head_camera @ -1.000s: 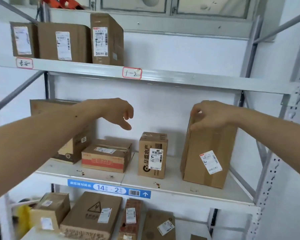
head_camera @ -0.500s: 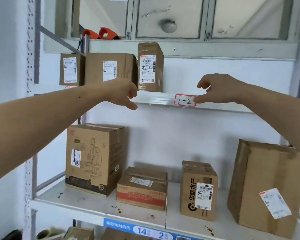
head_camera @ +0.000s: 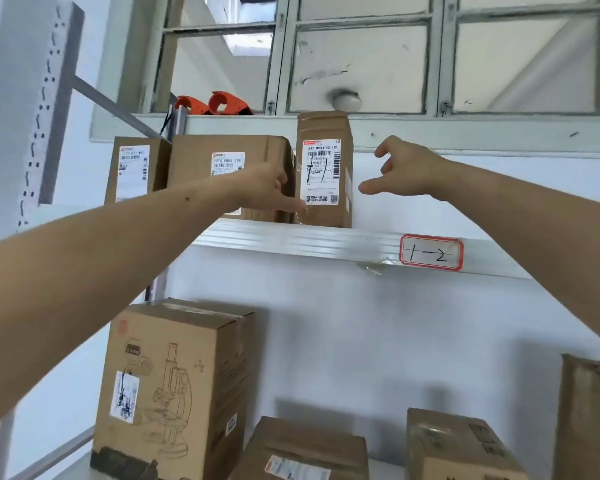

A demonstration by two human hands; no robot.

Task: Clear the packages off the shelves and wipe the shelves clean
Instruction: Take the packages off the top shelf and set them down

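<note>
Three packages [head_camera: 324, 169] on upper shelf [head_camera: 291, 239]

Both hands raised from middle shelf, left hand [head_camera: 267, 188] and right hand [head_camera: 406, 171] now flanking tall package [head_camera: 324, 171]

Brown cardboard packages [head_camera: 231, 174] carry white shipping labels printed in black. The pale grey shelf [head_camera: 291, 239] bears a red-bordered white tag [head_camera: 431, 253]. One brown box [head_camera: 174, 386] shows a dark line-drawn microscope. Two orange tape dispensers [head_camera: 210, 105] sit above.
</note>
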